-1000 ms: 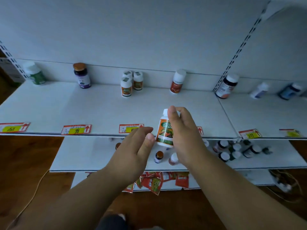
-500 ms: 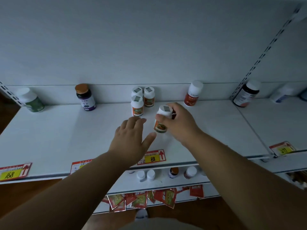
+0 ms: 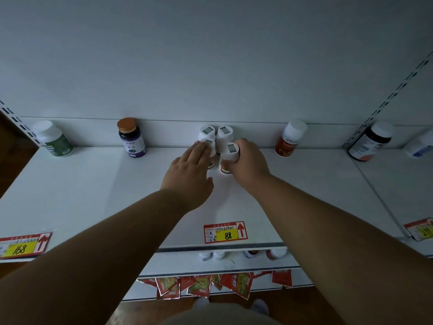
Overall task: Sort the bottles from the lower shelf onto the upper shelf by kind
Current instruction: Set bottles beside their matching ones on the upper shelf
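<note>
On the upper shelf (image 3: 93, 195) the right hand (image 3: 248, 164) grips a white-capped bottle (image 3: 230, 152) — set down just beside three matching bottles (image 3: 216, 134) near the back wall — while the left hand (image 3: 189, 170), fingers straight, rests against the nearest of them.

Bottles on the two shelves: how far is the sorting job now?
Done: three white-capped orange-label bottles grouped on the white upper shelf. In hand: the right hand grips a fourth matching bottle beside them; the left hand touches the front one. Left: several small bottles on the lower shelf.
</note>
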Action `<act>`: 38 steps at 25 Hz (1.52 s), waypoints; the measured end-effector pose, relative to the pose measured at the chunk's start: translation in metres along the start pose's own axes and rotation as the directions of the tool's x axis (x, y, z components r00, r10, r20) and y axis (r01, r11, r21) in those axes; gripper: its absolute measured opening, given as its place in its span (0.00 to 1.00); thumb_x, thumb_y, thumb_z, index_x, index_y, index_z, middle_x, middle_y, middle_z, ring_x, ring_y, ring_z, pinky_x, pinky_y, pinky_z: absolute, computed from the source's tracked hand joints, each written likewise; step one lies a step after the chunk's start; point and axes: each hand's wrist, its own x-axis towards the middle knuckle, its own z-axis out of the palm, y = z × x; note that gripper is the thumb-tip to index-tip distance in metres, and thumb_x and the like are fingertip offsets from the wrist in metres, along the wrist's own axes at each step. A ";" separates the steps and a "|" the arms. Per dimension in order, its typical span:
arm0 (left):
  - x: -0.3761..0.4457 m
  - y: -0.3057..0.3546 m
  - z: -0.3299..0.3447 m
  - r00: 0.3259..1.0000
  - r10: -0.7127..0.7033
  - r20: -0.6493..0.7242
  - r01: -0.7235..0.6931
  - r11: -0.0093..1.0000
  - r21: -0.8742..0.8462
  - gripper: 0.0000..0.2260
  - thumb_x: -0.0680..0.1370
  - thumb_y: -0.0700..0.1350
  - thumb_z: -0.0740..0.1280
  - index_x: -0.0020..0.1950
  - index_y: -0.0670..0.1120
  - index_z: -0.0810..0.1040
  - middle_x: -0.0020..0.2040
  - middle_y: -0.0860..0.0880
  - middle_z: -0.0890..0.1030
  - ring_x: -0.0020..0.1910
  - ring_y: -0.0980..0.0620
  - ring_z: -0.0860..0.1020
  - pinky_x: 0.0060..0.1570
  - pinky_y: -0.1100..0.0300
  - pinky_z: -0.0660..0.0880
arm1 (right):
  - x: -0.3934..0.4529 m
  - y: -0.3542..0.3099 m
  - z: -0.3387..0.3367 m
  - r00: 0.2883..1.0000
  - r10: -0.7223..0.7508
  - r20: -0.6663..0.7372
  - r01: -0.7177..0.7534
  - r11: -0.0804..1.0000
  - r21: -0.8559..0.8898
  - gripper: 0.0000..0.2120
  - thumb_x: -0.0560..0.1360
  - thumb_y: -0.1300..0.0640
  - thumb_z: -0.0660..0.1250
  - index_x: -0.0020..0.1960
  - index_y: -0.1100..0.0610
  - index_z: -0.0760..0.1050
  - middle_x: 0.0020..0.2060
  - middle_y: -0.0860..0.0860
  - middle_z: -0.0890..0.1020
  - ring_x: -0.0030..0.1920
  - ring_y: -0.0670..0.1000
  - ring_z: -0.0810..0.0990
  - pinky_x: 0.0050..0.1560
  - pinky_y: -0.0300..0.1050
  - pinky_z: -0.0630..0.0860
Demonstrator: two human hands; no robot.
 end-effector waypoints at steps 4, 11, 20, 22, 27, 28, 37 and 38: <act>0.001 0.002 -0.004 1.000 0.014 -0.002 -0.014 0.999 0.032 0.34 0.78 0.51 0.62 0.80 0.47 0.50 0.80 0.49 0.53 0.79 0.49 0.50 0.74 0.52 0.54 | 0.013 -0.003 0.008 0.999 -0.015 -0.032 0.014 1.000 -0.021 0.22 0.68 0.56 0.75 0.59 0.55 0.71 0.54 0.53 0.78 0.51 0.56 0.79 0.47 0.48 0.74; -0.001 0.002 -0.004 1.000 0.023 0.002 -0.023 0.998 0.064 0.34 0.78 0.51 0.62 0.80 0.47 0.50 0.80 0.48 0.52 0.79 0.49 0.47 0.75 0.52 0.48 | 0.002 0.001 0.010 0.996 -0.050 -0.072 0.044 0.996 -0.076 0.30 0.70 0.51 0.75 0.67 0.57 0.66 0.59 0.58 0.74 0.58 0.60 0.76 0.53 0.51 0.75; -0.109 0.043 -0.023 0.971 -0.179 -0.156 0.178 0.984 -0.017 0.27 0.76 0.49 0.68 0.73 0.47 0.67 0.72 0.46 0.69 0.70 0.44 0.68 0.69 0.48 0.64 | -0.102 -0.012 -0.015 0.940 -0.342 0.014 0.336 0.915 -0.225 0.26 0.76 0.49 0.69 0.70 0.55 0.65 0.63 0.55 0.74 0.61 0.56 0.74 0.59 0.52 0.75; -0.145 0.045 -0.021 0.955 -0.235 -0.183 0.229 0.972 -0.052 0.25 0.76 0.49 0.68 0.71 0.48 0.68 0.68 0.47 0.72 0.65 0.45 0.72 0.66 0.48 0.68 | -0.131 -0.016 -0.019 0.916 -0.399 0.044 0.401 0.907 -0.128 0.21 0.78 0.50 0.67 0.68 0.56 0.69 0.57 0.54 0.77 0.54 0.54 0.76 0.53 0.50 0.77; -0.218 0.039 -0.020 0.964 -0.235 -0.127 0.230 0.972 -0.048 0.21 0.75 0.47 0.69 0.68 0.46 0.71 0.63 0.46 0.76 0.60 0.43 0.76 0.59 0.48 0.73 | -0.200 -0.033 -0.020 0.864 -0.503 0.011 0.503 0.864 0.004 0.14 0.80 0.48 0.63 0.60 0.56 0.74 0.55 0.52 0.76 0.49 0.50 0.78 0.47 0.44 0.78; -0.230 0.034 -0.019 0.970 -0.221 -0.101 0.217 0.975 -0.049 0.22 0.75 0.46 0.69 0.69 0.46 0.71 0.65 0.45 0.75 0.60 0.43 0.76 0.59 0.48 0.74 | -0.210 -0.036 -0.017 0.864 -0.502 0.031 0.501 0.864 0.039 0.15 0.81 0.48 0.61 0.62 0.55 0.73 0.57 0.51 0.75 0.51 0.49 0.78 0.49 0.43 0.77; -0.290 -0.079 0.019 0.992 -0.111 0.060 0.119 0.979 -0.167 0.19 0.78 0.49 0.67 0.68 0.49 0.73 0.62 0.47 0.77 0.59 0.45 0.76 0.58 0.52 0.73 | -0.287 -0.076 0.105 0.968 -0.156 0.198 0.158 0.987 0.004 0.19 0.80 0.43 0.60 0.68 0.49 0.70 0.65 0.46 0.72 0.58 0.44 0.76 0.56 0.41 0.76; -0.292 -0.095 0.029 0.992 -0.108 0.064 0.118 0.976 -0.180 0.19 0.77 0.48 0.67 0.68 0.48 0.73 0.63 0.46 0.77 0.60 0.44 0.76 0.59 0.50 0.73 | -0.289 -0.079 0.124 0.972 -0.120 0.203 0.127 0.992 -0.018 0.19 0.80 0.43 0.61 0.68 0.49 0.70 0.65 0.46 0.72 0.58 0.44 0.76 0.55 0.40 0.75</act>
